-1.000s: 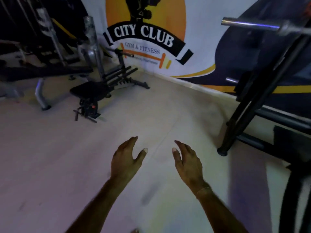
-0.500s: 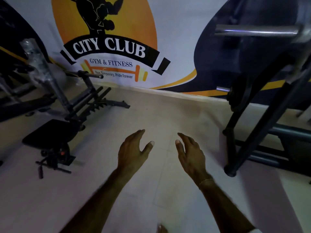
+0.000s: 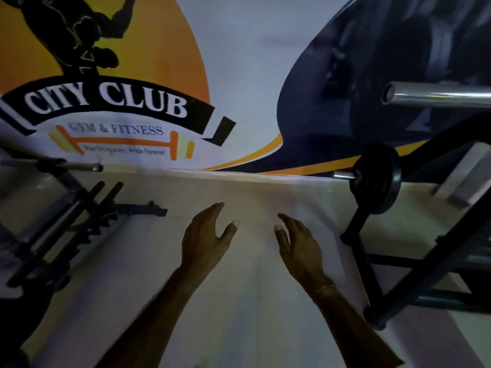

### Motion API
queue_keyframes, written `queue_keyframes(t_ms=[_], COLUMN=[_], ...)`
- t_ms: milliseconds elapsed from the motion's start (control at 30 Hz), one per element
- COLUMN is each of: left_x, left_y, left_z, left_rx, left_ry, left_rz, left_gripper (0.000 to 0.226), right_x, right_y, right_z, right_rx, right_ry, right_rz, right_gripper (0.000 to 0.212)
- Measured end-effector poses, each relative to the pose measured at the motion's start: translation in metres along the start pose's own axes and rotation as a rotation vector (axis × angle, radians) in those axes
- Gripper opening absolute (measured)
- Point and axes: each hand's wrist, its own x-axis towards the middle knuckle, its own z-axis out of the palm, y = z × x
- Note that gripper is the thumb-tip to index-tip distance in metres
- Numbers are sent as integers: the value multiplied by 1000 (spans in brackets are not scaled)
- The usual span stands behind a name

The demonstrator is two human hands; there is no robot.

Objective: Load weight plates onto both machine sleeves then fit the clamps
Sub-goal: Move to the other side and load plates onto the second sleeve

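Observation:
My left hand (image 3: 206, 236) and my right hand (image 3: 299, 244) hover side by side over the pale floor, palms facing each other, fingers apart, both empty. At the upper right a bare chrome sleeve (image 3: 435, 96) juts leftward from the black machine frame. Below it a black weight plate (image 3: 377, 179) hangs on a short chrome peg (image 3: 344, 175) of that frame, up and to the right of my right hand. No clamp shows.
The black machine frame (image 3: 430, 245) with its floor feet fills the right side. A black bench and rack (image 3: 66, 208) with a chrome bar (image 3: 66, 166) lie at the left. A wall banner (image 3: 148, 107) reading CITY CLUB stands straight ahead.
The view has swung right and closer to the wall. The sleeve and the plate on the peg appear larger and nearer. Both hands stay open in the same pose.

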Motion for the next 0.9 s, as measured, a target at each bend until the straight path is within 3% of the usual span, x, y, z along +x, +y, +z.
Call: queue_keyframes(t_ms=[267, 433, 600, 900], left_x=[215, 340, 450, 633], left_y=[-24, -29, -31, 14], left_z=[23, 74, 126, 240], left_rx=[-37, -78, -65, -102], left_ry=[-204, -240, -263, -509], left_rz=[170, 339, 383, 535], left_gripper=[64, 63, 65, 61], right_x=[146, 250, 351, 486], right_y=[-12, 12, 44, 124], right_z=[52, 86, 115, 93], right_rx=[-31, -32, -45, -188], right_ry=[119, 205, 210, 314], right_rz=[258, 371, 441, 703], right_gripper=[47, 48, 49, 51])
